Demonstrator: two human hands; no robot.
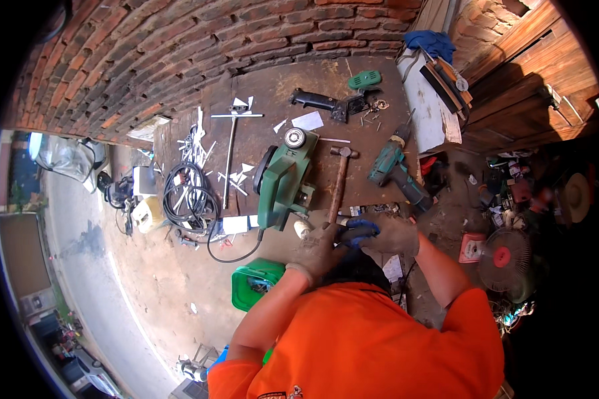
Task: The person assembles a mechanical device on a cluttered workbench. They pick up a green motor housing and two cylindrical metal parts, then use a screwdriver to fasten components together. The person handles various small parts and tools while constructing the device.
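My left hand [318, 251], in a grey-brown glove, is closed at the near edge of the work table [253, 76]. My right hand [393, 235], gloved too, is closed just right of it. Between them they grip a black and blue piece [361, 232] whose kind I cannot make out; the fingers partly hide it. A hammer [339, 179] lies beyond my left hand, its wooden handle running down toward that hand. Left of the hammer rests a green corded electric planer [287, 176]. A teal and black cordless drill [400, 174] lies farther right.
A T-handle wrench [231, 156], a coiled black cable [186, 196] and paper scraps lie left. At the back sit a black tool handle [316, 100] and green cover [365, 80]. A green bucket [249, 282] stands below; a fan [506, 259] is right. A brick wall [246, 30] bounds the table.
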